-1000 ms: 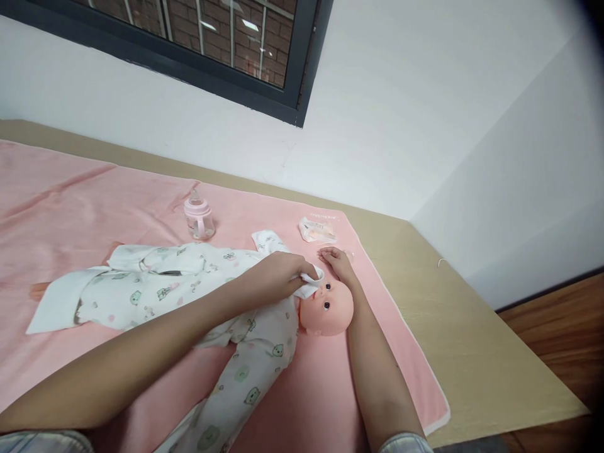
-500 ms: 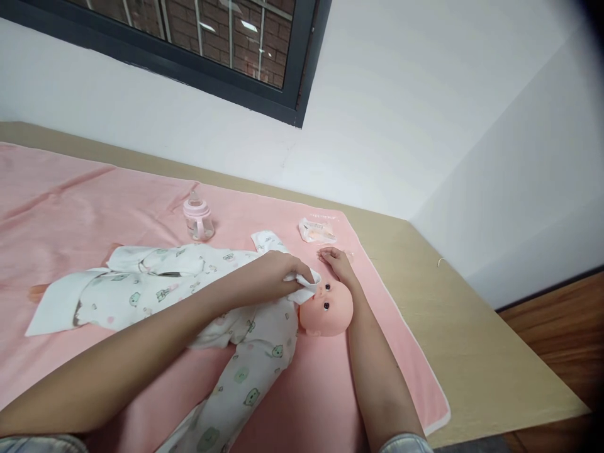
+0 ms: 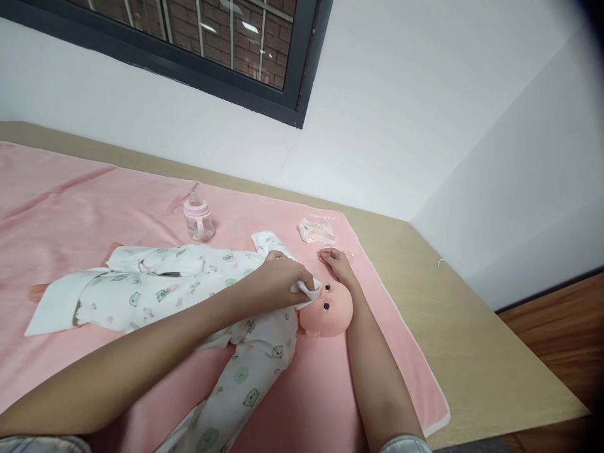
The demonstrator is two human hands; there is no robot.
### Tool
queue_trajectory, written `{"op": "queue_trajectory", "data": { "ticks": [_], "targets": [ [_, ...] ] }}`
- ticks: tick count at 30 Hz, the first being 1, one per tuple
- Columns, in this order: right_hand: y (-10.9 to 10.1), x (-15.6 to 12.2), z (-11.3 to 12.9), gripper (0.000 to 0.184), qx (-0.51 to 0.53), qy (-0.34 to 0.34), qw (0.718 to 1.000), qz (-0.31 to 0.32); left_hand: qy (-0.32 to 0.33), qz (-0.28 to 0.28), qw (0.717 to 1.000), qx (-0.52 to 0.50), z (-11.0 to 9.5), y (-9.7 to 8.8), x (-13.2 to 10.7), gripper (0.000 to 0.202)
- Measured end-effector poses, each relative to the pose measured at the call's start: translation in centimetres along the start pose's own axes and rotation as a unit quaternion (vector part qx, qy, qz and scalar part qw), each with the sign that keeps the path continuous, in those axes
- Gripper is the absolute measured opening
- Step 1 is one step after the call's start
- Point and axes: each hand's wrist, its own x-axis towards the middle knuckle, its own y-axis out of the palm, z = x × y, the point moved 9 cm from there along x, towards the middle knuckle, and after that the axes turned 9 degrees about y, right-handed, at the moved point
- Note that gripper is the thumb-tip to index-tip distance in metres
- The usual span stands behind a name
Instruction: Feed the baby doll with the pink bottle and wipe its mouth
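A bald baby doll [image 3: 336, 318] lies on its back on the pink blanket [image 3: 325, 390], its head toward the right. It wears a white outfit [image 3: 165, 296] with green animal prints. My left hand [image 3: 285, 280] is closed on a bunched white cloth [image 3: 309, 290] and presses it on the doll's mouth area, covering the lower face. My right hand [image 3: 336, 261] rests on the blanket just beyond the doll's head with its fingers stretched out, and that forearm runs alongside the crown of the head.
A pink-lidded baby bottle [image 3: 199, 220] with a handle stands behind the doll. A small clear plastic packet [image 3: 317, 231] lies beyond my right hand. The wooden tabletop [image 3: 453, 340] shows past the blanket's right edge, with the white wall [image 3: 368, 113] and window behind.
My left hand and the cloth have shifted very slightly at the doll's mouth, and the cloth is folded a little differently. The right hand and the doll stay in place.
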Motion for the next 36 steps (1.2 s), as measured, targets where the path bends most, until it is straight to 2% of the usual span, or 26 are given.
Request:
{"op": "queue_trajectory", "data": {
  "ticks": [11,20,36],
  "targets": [
    [0.1,-0.2,0.3,0.025,-0.004,-0.002,1.0,0.001,-0.003,-0.005,1.0,0.028,0.3,-0.2,0.0,0.021],
    [0.0,-0.2,0.1,0.026,-0.003,0.002,1.0,-0.001,-0.029,-0.024,0.999,0.008,1.3,-0.6,-0.3,0.015],
    [0.0,-0.3,0.0,0.026,-0.005,0.009,1.0,0.0,-0.022,-0.034,0.999,0.027,1.4,-0.9,-0.1,0.018]
  ]
}}
